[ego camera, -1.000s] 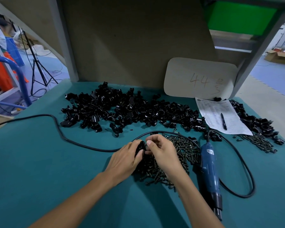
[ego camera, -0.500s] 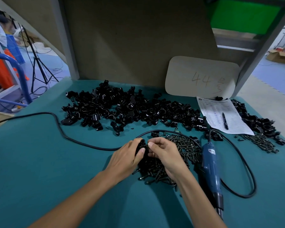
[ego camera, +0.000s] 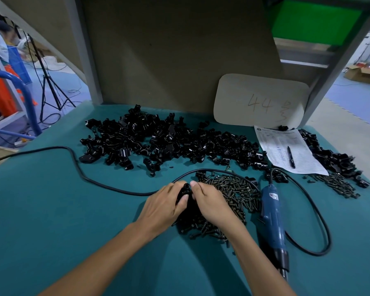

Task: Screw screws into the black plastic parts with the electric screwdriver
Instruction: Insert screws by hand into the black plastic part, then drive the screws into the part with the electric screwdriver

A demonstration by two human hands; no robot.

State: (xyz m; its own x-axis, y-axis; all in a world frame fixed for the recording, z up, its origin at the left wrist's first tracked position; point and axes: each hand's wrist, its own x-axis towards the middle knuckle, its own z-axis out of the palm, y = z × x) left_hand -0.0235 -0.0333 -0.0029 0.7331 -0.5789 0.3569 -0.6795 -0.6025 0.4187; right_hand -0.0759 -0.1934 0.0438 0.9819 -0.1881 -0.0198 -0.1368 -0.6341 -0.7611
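**Fig. 1. Head view: seating a screw by hand before driving**

Head view. My left hand [ego camera: 165, 201] grips one black plastic part [ego camera: 185, 189], fingers curled round it and thumb pressed to its side, its round socket turned up toward me. My right hand [ego camera: 212, 201] meets the same part from the other side, with thumb and curled fingers pinching at the socket. Whether a screw sits between those fingertips I cannot tell. I judge this to be the loading step, with the part held just above the screw pile [ego camera: 229, 193] so that the reach for a screw is short.

The electric screwdriver [ego camera: 272, 218] lies untouched just beside my right forearm, its bit end toward me, placed for a quick pickup. Its cord [ego camera: 77, 167] loops round the far side of the screws and runs off to the left.

The stock of black parts [ego camera: 158, 139] lies beyond the cord, near the back panel. A second, smaller heap [ego camera: 333, 157] sits at the far right, past a paper sheet [ego camera: 286, 150] with a pen [ego camera: 291, 157] on it.

Open room: the green table [ego camera: 41, 210] is bare to my left and in front of my forearms. To the right, the cord loop and the table edge close in, so lifting the driver probably calls for care not to drag the cord through the screws.
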